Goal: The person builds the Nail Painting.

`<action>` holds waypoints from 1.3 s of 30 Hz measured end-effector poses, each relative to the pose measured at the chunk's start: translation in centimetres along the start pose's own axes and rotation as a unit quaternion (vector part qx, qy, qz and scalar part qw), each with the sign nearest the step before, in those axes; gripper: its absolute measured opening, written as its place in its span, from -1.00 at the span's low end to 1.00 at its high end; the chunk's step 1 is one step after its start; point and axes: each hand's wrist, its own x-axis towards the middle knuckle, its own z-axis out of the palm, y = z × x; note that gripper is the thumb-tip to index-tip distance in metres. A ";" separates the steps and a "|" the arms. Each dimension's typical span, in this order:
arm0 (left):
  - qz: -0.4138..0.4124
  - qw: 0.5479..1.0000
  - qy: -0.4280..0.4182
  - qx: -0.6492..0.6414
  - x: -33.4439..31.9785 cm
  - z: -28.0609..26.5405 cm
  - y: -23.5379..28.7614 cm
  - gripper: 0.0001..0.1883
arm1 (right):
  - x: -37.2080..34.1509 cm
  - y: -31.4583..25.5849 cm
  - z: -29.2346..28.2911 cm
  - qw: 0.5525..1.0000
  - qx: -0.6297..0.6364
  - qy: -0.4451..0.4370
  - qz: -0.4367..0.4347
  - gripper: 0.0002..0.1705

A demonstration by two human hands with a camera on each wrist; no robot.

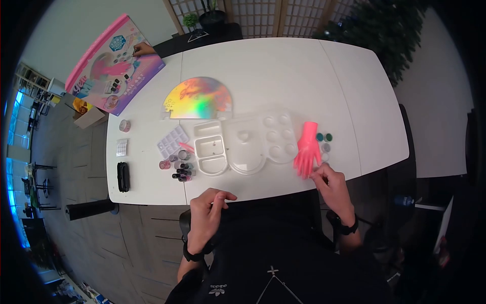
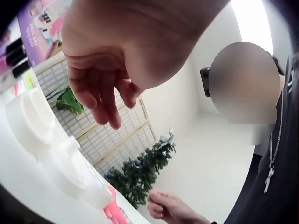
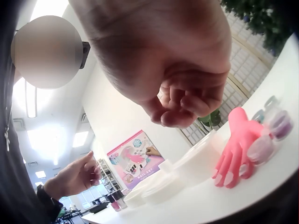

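Note:
My left hand (image 1: pixel 206 218) hovers by the table's front edge, left of centre; in the left wrist view its fingers (image 2: pixel 110 105) hang loosely bent around nothing. At the right, my right hand (image 1: pixel 333 192) is raised close to the fingertips of a pink model hand (image 1: pixel 308 151). The right wrist view shows its fingers (image 3: pixel 180 105) loosely curled, thumb near the fingertips, no object visible between them. The pink hand (image 3: pixel 238 144) lies on the white table with its fingers toward me. Beside it stand small pots (image 1: pixel 328 137), some with dark green contents.
A white compartment tray (image 1: pixel 223 147) fills the middle. Left of it are nail polish bottles (image 1: pixel 183 172), a small palette (image 1: pixel 172 142) and a black case (image 1: pixel 123 177). Behind lie a shiny rainbow half-disc (image 1: pixel 198 99) and a nail art box (image 1: pixel 114 68).

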 end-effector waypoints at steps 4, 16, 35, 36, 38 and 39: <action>0.068 0.997 -0.021 -0.001 0.5 2.3 -1.0 -0.82 | 0.2 0.3 -1.3 0.997 0.040 0.034 0.050 -0.73; -0.005 0.999 -0.043 0.030 0.7 2.8 -0.4 -0.89 | 1.2 2.0 -2.9 0.993 -0.054 0.109 0.010 -0.78; 0.038 0.999 0.005 0.000 0.9 2.2 -1.1 -0.83 | 2.5 -0.7 -1.1 0.997 -0.067 0.031 -0.030 -0.78; 0.041 0.999 0.012 0.007 1.0 1.7 -1.0 -0.83 | 2.5 -0.6 -1.1 0.997 -0.071 0.017 -0.032 -0.79; 0.045 0.998 0.027 0.024 1.3 0.1 -0.5 -0.83 | 3.0 -0.7 -1.4 0.997 -0.071 -0.010 -0.032 -0.82; 0.044 0.998 0.035 0.032 1.5 -1.3 -0.1 -0.83 | 3.3 -1.0 -1.9 0.997 -0.067 -0.022 -0.031 -0.82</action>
